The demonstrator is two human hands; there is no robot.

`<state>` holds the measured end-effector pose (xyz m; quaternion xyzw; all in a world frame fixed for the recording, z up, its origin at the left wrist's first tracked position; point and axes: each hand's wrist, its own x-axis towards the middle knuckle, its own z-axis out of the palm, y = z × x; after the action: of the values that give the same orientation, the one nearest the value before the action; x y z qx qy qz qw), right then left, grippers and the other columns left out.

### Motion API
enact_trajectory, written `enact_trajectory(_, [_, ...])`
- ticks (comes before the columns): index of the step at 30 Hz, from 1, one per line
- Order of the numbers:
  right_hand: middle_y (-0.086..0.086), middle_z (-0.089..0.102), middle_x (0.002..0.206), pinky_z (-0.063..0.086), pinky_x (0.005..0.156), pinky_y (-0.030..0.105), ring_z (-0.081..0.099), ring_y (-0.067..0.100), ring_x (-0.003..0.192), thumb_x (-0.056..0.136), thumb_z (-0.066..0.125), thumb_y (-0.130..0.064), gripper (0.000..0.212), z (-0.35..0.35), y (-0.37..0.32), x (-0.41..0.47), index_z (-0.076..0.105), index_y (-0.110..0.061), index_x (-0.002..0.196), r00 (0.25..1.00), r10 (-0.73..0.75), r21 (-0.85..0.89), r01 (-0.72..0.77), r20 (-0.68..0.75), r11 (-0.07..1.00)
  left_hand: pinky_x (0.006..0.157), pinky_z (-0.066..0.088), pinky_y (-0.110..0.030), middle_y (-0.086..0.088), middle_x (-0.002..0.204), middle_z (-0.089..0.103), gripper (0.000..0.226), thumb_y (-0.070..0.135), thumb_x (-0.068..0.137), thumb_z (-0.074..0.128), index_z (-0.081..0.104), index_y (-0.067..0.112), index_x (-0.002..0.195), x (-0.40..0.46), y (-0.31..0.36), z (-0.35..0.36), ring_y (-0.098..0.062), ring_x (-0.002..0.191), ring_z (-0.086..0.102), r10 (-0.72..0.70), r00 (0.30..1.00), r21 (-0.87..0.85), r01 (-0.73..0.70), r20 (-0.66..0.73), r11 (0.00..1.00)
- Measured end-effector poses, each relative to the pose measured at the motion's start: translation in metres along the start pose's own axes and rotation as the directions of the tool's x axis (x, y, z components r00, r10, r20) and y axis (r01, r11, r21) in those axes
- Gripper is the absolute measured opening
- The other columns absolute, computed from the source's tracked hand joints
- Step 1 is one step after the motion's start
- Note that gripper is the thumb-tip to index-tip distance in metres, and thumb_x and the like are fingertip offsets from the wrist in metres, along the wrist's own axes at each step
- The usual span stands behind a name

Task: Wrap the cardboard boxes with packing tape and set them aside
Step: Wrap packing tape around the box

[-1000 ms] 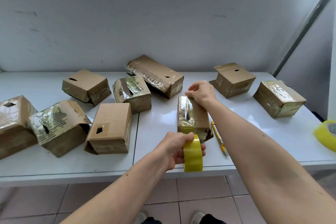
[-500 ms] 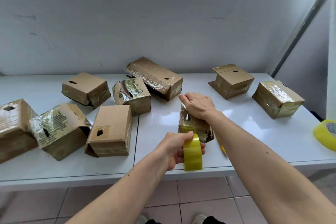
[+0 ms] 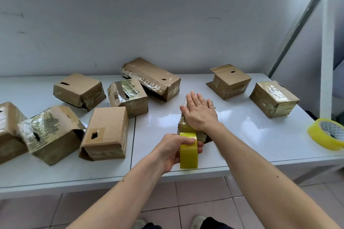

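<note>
A small cardboard box (image 3: 183, 125), shiny with clear tape, lies near the front middle of the white table (image 3: 251, 135). My right hand (image 3: 200, 112) lies flat on top of it with straight fingers pointing away from me and covers most of it. My left hand (image 3: 174, 151) grips a yellow roll of packing tape (image 3: 188, 152), held upright at the box's near end, and a strip of tape runs from the roll onto the box.
Several other cardboard boxes stand around: a plain one (image 3: 107, 132) and taped ones (image 3: 50, 132) to the left, a long one (image 3: 151, 79) at the back, two (image 3: 273, 98) to the right. A second tape roll (image 3: 327, 134) lies at the table's right edge.
My right hand slid from the box's far end back over its top and flattened out. The box shifted a little under it. My left hand kept the roll at the near end.
</note>
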<state>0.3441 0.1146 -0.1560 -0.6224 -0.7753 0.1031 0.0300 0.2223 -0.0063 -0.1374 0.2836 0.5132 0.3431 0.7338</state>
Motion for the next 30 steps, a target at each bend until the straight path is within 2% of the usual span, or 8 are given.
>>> enact_trajectory(3, [-0.008,-0.012,0.165,-0.010,0.122,0.038,-0.014,0.008,0.150,0.106,0.019,-0.049,0.061,-0.013,0.006,-0.007,0.001,-0.025,0.159,0.996,-0.055,0.159,0.065,-0.064,0.985,0.077,0.056,-0.030,-0.009,0.101,0.077,0.016,0.007,0.093,0.062,0.067,0.007,0.107,-0.002,0.002,0.001,-0.019,0.089,0.075,0.013,1.000,0.028,-0.013,0.007,1.000])
enact_trajectory(5, [-0.013,-0.008,0.164,-0.012,0.121,0.040,-0.014,0.008,0.150,0.106,0.017,-0.048,0.058,-0.018,0.005,-0.016,0.006,-0.027,0.159,0.996,-0.060,0.129,0.069,-0.072,0.989,0.074,0.056,-0.029,-0.010,0.101,0.077,0.017,0.008,0.093,0.063,0.067,0.007,0.110,0.000,0.004,0.002,-0.020,0.090,0.075,0.020,1.000,0.034,-0.020,0.001,0.999])
enact_trajectory(8, [-0.018,-0.006,0.164,-0.013,0.120,0.048,-0.014,0.010,0.151,0.105,0.014,-0.050,0.054,-0.007,0.002,-0.025,0.008,-0.036,0.157,0.999,-0.034,0.038,0.034,0.016,0.999,0.074,0.056,-0.030,-0.010,0.099,0.077,0.023,0.010,0.094,0.064,0.063,0.007,0.117,0.001,0.005,0.001,-0.021,0.086,0.076,0.040,0.999,0.055,-0.039,-0.014,0.998])
enact_trajectory(14, [-0.022,-0.002,0.163,-0.011,0.121,0.044,-0.010,0.008,0.151,0.105,0.012,-0.049,0.052,0.003,0.004,-0.006,0.008,-0.041,0.156,0.999,-0.027,0.034,0.028,-0.031,0.999,0.078,0.060,-0.034,-0.013,0.090,0.077,0.027,0.008,0.094,0.066,0.051,0.009,0.117,0.005,0.017,-0.004,-0.022,0.076,0.075,0.098,0.994,0.124,-0.091,-0.051,0.988])
enact_trajectory(22, [-0.022,-0.001,0.163,-0.009,0.122,0.044,-0.007,0.008,0.151,0.105,0.012,-0.049,0.052,0.004,0.003,0.004,0.008,-0.041,0.156,0.999,-0.020,0.034,0.022,-0.049,0.999,0.082,0.057,-0.047,-0.021,0.068,0.070,0.014,0.010,0.101,0.054,0.048,0.005,0.113,0.015,0.003,-0.008,-0.029,0.057,0.068,0.040,0.994,0.151,-0.025,-0.100,0.988])
enact_trajectory(24, [-0.021,-0.001,0.163,-0.009,0.122,0.044,-0.007,0.008,0.151,0.105,0.012,-0.049,0.052,0.005,0.003,0.005,0.008,-0.042,0.156,0.998,-0.017,0.035,0.019,-0.056,0.999,0.078,0.059,-0.044,-0.020,0.068,0.070,0.016,0.012,0.102,0.054,0.050,0.001,0.113,0.010,0.005,-0.008,-0.028,0.056,0.068,0.027,0.996,0.170,-0.012,-0.087,0.985])
enact_trajectory(27, [-0.022,0.000,0.163,-0.010,0.122,0.044,-0.007,0.008,0.151,0.105,0.013,-0.049,0.052,0.005,0.001,0.003,0.009,-0.042,0.156,0.998,-0.001,0.040,0.004,-0.067,0.999,0.057,0.060,-0.033,-0.020,0.066,0.067,0.025,0.019,0.102,0.056,0.050,-0.003,0.112,0.003,0.007,-0.011,-0.022,0.048,0.066,-0.018,0.995,0.206,0.039,-0.101,0.978])
enact_trajectory(30, [-0.021,0.000,0.163,-0.011,0.121,0.044,-0.007,0.009,0.152,0.105,0.013,-0.049,0.052,0.002,0.001,0.005,0.009,-0.041,0.156,0.999,-0.004,0.074,0.007,-0.040,0.997,0.053,0.057,-0.029,-0.020,0.068,0.070,0.028,0.028,0.103,0.055,0.050,0.001,0.106,0.002,0.004,-0.009,-0.022,0.048,0.066,0.007,0.996,0.225,0.014,-0.091,0.974])
